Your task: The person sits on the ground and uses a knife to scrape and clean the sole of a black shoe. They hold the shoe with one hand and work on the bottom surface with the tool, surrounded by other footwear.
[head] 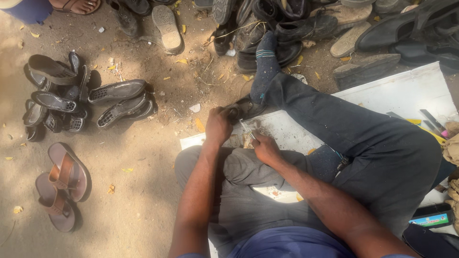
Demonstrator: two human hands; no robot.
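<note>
Brown leather sandals (62, 186) lie far left on the sandy ground (143, 191). The left hand (218, 125) has fingers curled around a dark shoe (244, 109); just right, the right hand (266, 149) pinches a small metal tool (248, 130) over a white sheet (296, 136).

The one view is head-worn, looking steeply down from close above the lap. It faces twelve o'clock toward the shoes (296, 24) on the ground (129, 191).

Bright dappled daylight falls on the sandy ground (143, 191), shadows lie soft, and focus is fairly sharp throughout.
</note>
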